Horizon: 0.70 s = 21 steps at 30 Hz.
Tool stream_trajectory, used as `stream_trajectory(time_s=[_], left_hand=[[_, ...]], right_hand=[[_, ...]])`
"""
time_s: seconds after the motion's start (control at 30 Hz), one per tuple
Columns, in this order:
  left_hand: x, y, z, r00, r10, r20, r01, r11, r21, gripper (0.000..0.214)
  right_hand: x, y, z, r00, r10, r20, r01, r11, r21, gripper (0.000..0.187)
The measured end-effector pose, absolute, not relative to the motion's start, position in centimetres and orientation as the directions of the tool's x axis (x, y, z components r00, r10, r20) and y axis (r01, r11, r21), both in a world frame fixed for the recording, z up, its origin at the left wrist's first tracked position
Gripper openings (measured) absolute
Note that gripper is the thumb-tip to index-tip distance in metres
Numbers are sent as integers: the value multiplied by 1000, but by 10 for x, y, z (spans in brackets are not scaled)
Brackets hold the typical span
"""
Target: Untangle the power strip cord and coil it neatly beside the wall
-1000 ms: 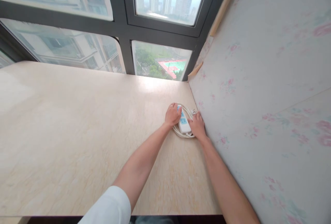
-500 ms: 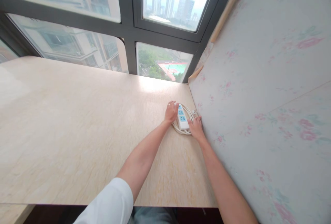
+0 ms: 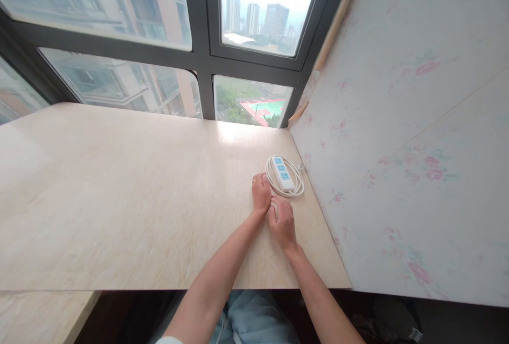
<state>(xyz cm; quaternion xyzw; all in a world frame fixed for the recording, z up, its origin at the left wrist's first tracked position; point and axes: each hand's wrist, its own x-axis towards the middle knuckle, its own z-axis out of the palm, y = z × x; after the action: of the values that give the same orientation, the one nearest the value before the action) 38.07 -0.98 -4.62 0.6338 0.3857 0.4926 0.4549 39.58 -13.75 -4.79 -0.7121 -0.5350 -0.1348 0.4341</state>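
Observation:
A white power strip [image 3: 282,173] with blue socket faces lies on the beige windowsill. Its white cord [image 3: 274,185] is coiled in loops around it, and the plug [image 3: 301,167] sits at the right, close to the wall. Just left of the coil rests my left hand [image 3: 261,191], fingers curled in, with a ring on one finger. Below the coil is my right hand [image 3: 283,222], also curled, its fingertips close to the left wrist. Nothing shows in either hand, though the undersides of the fingers are hidden.
The marble-patterned sill [image 3: 139,201] stretches away to the left. Dark window frames [image 3: 204,58] rise behind it. On the right stands a flower-papered wall [image 3: 377,148], its paper peeling near the window corner. A lower ledge [image 3: 43,312] is at bottom left.
Both hands have let go of the power strip and coil and drawn back toward me. My right hand has moved left, away from the wall. The strip stays beside the wall; the view has shifted.

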Motion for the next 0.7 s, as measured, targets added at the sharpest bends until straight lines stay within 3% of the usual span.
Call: stream_trajectory(time_s=[0.13,0.27,0.7], left_hand=[[344,-31,-44,321,929,181,-54,-173,983,35],[298,-39,-38,539,822,183,-139,-128,982,25],[238,-15,-39,462,874,149,-147,-91,985,27]], right_hand=[[377,-124,-46,435,732,524,821,-84,-564,25],[365,-109,-47,303,851,430,897,-102,-430,26],[319,-67,-41,313,902,297,852,-130,-507,20]])
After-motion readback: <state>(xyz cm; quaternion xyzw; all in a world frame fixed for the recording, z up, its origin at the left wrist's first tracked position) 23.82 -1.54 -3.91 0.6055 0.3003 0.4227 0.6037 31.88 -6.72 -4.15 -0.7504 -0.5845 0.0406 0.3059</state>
